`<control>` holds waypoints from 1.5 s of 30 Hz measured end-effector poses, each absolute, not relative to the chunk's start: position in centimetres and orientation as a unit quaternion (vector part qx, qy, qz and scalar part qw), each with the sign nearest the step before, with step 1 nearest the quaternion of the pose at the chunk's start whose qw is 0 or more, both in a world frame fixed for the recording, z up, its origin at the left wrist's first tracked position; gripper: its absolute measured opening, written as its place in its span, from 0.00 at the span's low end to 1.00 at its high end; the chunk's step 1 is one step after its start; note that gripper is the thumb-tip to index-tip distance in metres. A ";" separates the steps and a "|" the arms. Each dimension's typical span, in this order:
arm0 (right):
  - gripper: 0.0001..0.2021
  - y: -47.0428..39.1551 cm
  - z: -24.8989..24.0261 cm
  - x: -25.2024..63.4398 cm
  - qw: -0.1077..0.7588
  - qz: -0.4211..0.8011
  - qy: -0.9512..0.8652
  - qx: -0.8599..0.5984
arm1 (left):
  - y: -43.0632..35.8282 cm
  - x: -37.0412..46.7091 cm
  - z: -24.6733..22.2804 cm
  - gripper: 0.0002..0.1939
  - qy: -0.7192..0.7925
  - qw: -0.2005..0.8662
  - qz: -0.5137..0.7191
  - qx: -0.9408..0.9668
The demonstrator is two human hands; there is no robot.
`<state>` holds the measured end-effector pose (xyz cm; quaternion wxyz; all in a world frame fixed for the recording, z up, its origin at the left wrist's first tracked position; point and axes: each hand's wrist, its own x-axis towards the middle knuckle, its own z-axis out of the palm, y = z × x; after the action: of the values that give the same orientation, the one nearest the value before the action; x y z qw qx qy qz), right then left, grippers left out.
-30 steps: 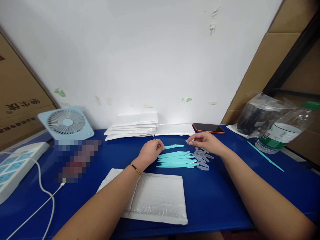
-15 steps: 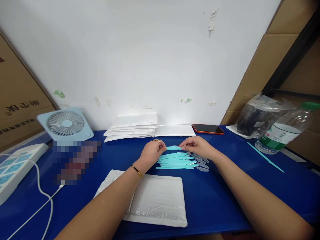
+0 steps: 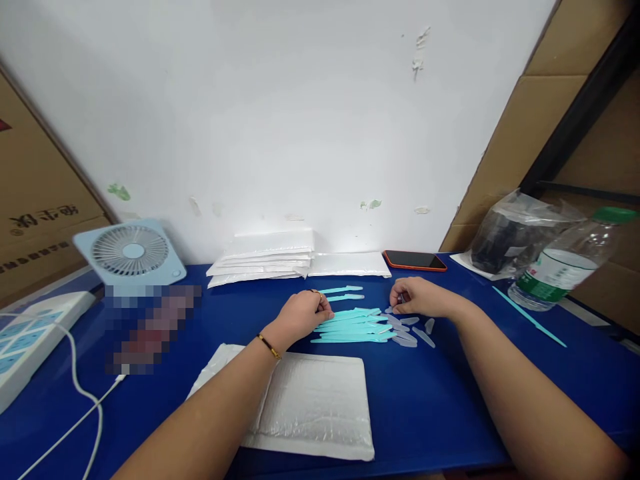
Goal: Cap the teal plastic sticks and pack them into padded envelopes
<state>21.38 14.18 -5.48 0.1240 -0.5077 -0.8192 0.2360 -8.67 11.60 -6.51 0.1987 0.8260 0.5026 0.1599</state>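
Observation:
Several turquoise eyebrow razors (image 3: 353,325) lie side by side in a pile on the blue table. My left hand (image 3: 303,315) is closed at the pile's upper left, its thumb and fingertips pinching a razor's handle end. Beyond it, two separate razors (image 3: 346,297) lie apart from the pile. My right hand (image 3: 416,297) is closed to the right of the pile, fingertips at a small clear plastic cap (image 3: 389,310); the fingers partly hide the grip. Several loose clear caps (image 3: 404,339) are scattered just below that hand.
A white bubble mailer (image 3: 315,400) lies in front, under my left forearm. More mailers (image 3: 263,257) are stacked by the wall, near a phone (image 3: 415,260). On the right are a water bottle (image 3: 565,267) and another razor (image 3: 530,317); on the left, a fan (image 3: 131,252) and a power strip (image 3: 37,340).
The razor held between both hands now lies on the table behind the pile. My left hand has come nearer to the pile, my right hand has moved right, and more loose caps show.

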 end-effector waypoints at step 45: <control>0.13 15.0 -5.1 19.8 0.294 0.109 -0.698 -0.644 | 12.6 -8.9 -7.0 0.10 0.527 0.116 0.281 0.794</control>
<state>19.81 15.02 -5.08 0.2943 -0.6435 -0.6982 0.1086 -8.92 12.55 -6.99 0.1157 0.7939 0.5267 0.2810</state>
